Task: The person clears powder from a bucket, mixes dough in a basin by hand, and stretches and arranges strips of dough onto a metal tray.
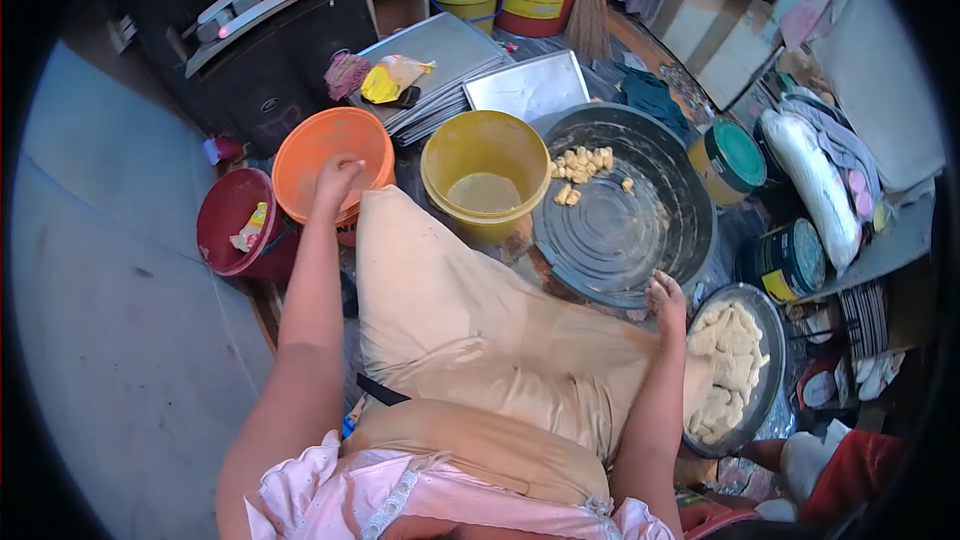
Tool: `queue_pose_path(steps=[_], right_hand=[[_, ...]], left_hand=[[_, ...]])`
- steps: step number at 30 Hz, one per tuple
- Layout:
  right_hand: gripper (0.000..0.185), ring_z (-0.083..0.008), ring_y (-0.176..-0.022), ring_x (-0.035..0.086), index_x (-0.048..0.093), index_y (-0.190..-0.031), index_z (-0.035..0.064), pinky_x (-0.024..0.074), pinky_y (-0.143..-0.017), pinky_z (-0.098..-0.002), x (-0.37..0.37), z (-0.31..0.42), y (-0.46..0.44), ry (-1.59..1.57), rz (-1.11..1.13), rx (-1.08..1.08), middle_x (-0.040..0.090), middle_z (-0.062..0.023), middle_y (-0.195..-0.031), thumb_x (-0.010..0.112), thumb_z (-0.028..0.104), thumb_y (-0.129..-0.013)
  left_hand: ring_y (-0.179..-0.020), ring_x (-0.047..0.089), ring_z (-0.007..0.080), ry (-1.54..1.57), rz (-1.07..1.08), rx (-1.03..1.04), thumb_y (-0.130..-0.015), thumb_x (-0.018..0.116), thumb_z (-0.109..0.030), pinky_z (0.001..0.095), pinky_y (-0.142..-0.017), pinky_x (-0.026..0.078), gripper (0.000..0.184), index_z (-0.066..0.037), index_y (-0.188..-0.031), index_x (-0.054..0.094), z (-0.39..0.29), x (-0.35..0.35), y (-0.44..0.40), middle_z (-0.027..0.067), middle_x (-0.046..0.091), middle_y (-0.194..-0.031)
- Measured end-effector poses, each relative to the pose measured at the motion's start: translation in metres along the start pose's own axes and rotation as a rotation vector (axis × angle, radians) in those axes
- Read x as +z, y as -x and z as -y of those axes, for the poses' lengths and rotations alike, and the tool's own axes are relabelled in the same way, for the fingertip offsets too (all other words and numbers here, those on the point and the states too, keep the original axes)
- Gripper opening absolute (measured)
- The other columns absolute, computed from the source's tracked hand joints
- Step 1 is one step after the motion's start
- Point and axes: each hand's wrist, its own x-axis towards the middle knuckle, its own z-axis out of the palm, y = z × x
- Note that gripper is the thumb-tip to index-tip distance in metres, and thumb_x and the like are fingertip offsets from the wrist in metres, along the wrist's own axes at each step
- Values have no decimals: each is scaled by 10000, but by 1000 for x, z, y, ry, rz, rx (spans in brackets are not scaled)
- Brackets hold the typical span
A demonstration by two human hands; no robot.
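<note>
My left hand (338,180) is over the orange bucket (292,150), its fingers curled together; whatever they may hold is too small to make out. By the near right rim of the wide black basin (620,240) is my right hand (667,298), fingers loosely bent and apart, with pale residue on the tips and nothing visible in them. Several small yellowish dough pieces (580,165) lie at the basin's far left side. To the right of my right forearm, a smaller dark basin (775,340) holds a mass of pale dough (730,355).
A yellow bucket (485,155) stands between the orange bucket and the black basin. At left is a dark red bucket (232,225) with a wrapper inside. Metal trays (430,55) are stacked behind. Lidded tubs (735,155) line the right side. Cloth covers my legs (480,300).
</note>
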Motion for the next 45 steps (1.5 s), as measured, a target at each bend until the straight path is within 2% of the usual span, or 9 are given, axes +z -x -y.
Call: queue_pose_path(steps=[5,6,8,13,17,20,23,24,45], right_hand=[[408,-90,-735,557,540,-1239,-21,447,-624,-218,8,-5,-1,48,-57,15,607,-30,-937,612,163,-882],[434,-110,-906,560,521,-1291,66,447,-779,-283,3,-8,-3,123,-8,98,592,-2,-1107,584,226,-892],[434,-107,-894,561,521,-1290,66,452,-762,-279,1,-11,-8,124,3,121,592,-2,-1098,584,227,-892],[428,-93,-842,564,523,-1291,80,462,-719,-270,12,-11,-8,125,-35,130,592,9,-1082,585,212,-889],[416,-91,-841,558,528,-1292,98,463,-726,-279,19,-14,-16,160,4,141,587,25,-1063,572,205,-892],[415,-88,-829,561,526,-1295,104,462,-703,-264,26,-16,-20,148,11,162,587,29,-1051,572,196,-893],[420,-87,-824,564,512,-1305,95,468,-686,-252,29,-18,-29,169,16,174,592,23,-1044,568,186,-899],[423,-88,-826,566,508,-1307,89,472,-686,-251,30,-20,-32,146,27,158,594,20,-1045,568,185,-900],[397,-89,-818,566,505,-1285,37,463,-682,-232,21,-1,-22,-27,-7,54,594,-14,-1047,557,156,-909]], left_hand=[[-1177,466,331,81,-910,-642,-793,688,-316,406,-911,457,688,10,-1313,379,42,-14,14,191,404,-1356],[-1209,424,362,128,-940,-687,-793,683,-318,444,-932,444,723,-2,-1336,327,49,-14,18,195,347,-1387],[-1271,340,424,223,-1001,-776,-793,672,-322,522,-974,418,798,-25,-1382,223,78,-14,20,205,235,-1448],[-1213,404,477,931,-286,-773,-827,569,-180,672,-903,430,687,-33,-1384,192,170,-25,17,251,333,-1358],[-1070,541,387,1118,-335,-623,-775,547,-86,600,-746,558,570,-67,-1278,280,163,10,66,187,418,-1260],[-1067,537,391,1272,-411,-597,-732,537,2,611,-788,552,613,-94,-1280,279,164,27,86,168,425,-1242],[-1065,528,447,1215,-456,-507,-757,504,2,624,-860,513,501,49,-1228,339,140,24,106,225,437,-1192],[-1103,505,405,1280,-369,-452,-725,526,24,633,-821,529,646,-104,-1303,267,144,20,110,187,392,-1259],[-1198,512,270,914,42,-28,-740,546,49,390,-994,453,676,-49,-1369,320,-46,-17,164,115,498,-1279]])
